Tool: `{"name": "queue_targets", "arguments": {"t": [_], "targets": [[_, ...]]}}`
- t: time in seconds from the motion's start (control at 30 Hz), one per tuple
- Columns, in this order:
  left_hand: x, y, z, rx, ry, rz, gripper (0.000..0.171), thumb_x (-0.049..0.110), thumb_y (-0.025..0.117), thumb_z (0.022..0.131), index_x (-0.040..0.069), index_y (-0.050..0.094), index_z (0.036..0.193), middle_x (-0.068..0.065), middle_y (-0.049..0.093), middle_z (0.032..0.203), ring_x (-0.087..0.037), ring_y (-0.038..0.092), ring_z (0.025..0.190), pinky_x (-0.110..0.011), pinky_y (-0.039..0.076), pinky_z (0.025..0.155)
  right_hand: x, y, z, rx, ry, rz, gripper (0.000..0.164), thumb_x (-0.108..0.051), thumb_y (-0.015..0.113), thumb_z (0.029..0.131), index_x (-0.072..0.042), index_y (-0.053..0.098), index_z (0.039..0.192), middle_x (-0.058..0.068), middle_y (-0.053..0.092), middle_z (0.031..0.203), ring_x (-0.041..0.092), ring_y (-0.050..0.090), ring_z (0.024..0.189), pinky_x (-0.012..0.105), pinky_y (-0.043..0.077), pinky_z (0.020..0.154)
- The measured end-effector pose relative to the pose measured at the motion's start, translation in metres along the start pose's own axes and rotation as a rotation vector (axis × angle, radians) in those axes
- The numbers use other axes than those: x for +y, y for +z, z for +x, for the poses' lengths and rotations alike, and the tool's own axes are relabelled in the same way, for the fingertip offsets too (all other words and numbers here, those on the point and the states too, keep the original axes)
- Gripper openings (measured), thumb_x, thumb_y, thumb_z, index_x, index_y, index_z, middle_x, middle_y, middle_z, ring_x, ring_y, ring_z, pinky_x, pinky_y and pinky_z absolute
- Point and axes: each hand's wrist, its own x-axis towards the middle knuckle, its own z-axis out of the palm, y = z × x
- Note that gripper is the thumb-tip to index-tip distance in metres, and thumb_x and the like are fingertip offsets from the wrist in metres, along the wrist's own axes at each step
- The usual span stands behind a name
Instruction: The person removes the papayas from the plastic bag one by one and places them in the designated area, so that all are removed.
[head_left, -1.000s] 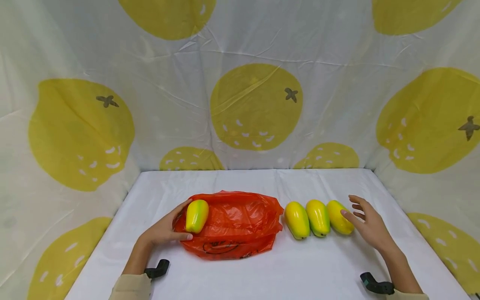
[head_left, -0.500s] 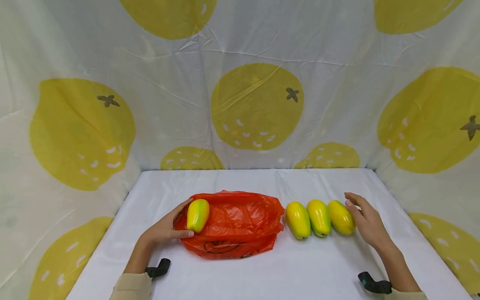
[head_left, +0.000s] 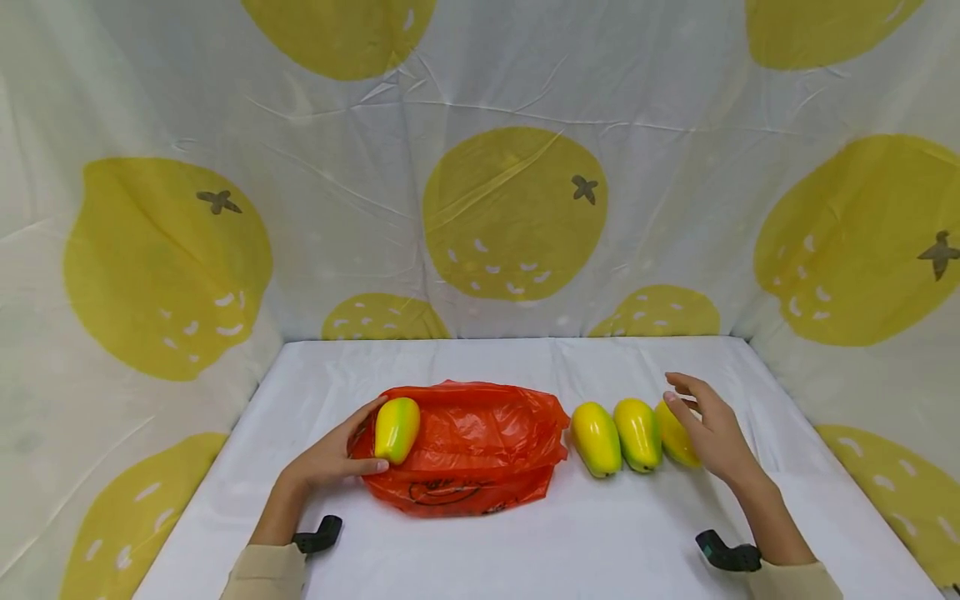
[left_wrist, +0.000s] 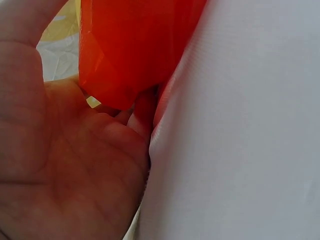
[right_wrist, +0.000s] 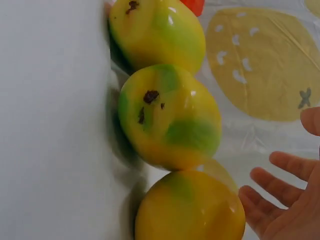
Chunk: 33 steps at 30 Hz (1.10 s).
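A red plastic bag [head_left: 487,421] lies on the table with its mouth spread. One glossy yellow-green papaya [head_left: 397,431] sits at the bag's left end. My left hand [head_left: 324,460] holds that end, thumb in front and fingers behind; in the left wrist view, red plastic [left_wrist: 132,50] hides some fingertips. Right of the bag, three papayas stand in a row: the left one [head_left: 596,439], the middle one [head_left: 637,435] and the right one [head_left: 677,439]. My right hand [head_left: 716,433] hovers over the right papaya, fingers spread, partly covering it in the head view.
White cloth covers the table [head_left: 600,533]. A lemon-print curtain [head_left: 517,217] rises behind and at both sides. A black wrist device [head_left: 318,534] sits on the left arm and another black wrist device [head_left: 727,552] on the right arm.
My right hand has moved left and slightly away from me, from beside the right papaya to over it. The left hand and the bag have stayed nearly still.
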Motion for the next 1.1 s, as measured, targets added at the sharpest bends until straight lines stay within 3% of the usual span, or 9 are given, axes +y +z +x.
{"name": "queue_targets", "arguments": {"t": [0.4, 0.87, 1.1], "targets": [[-0.001, 0.001, 0.001, 0.002, -0.004, 0.002, 0.104, 0.042, 0.084, 0.079, 0.028, 0.025, 0.164, -0.014, 0.028, 0.169, -0.046, 0.023, 0.154, -0.074, 0.026, 0.117, -0.016, 0.023, 0.010, -0.052, -0.050, 0.020, 0.051, -0.032, 0.055, 0.108, -0.003, 0.046, 0.149, 0.021, 0.053, 0.147, 0.044, 0.054, 0.130, 0.062, 0.044, 0.109], [0.001, 0.001, -0.001, -0.001, -0.014, -0.012, 0.106, 0.042, 0.084, 0.080, 0.027, 0.023, 0.165, -0.013, 0.026, 0.170, -0.044, 0.022, 0.155, -0.073, 0.025, 0.118, -0.039, 0.040, 0.018, -0.122, -0.014, 0.072, 0.055, -0.040, 0.056, 0.106, -0.010, 0.045, 0.152, 0.015, 0.051, 0.152, 0.040, 0.052, 0.135, 0.061, 0.044, 0.113], [0.001, 0.000, 0.000, -0.004, 0.026, -0.007, 0.105, 0.040, 0.084, 0.081, 0.026, 0.023, 0.165, -0.014, 0.026, 0.169, -0.046, 0.022, 0.154, -0.075, 0.024, 0.118, -0.047, 0.049, 0.021, -0.137, -0.019, 0.097, 0.054, -0.040, 0.057, 0.105, -0.012, 0.047, 0.150, 0.014, 0.055, 0.149, 0.034, 0.054, 0.133, 0.058, 0.047, 0.111]]}}
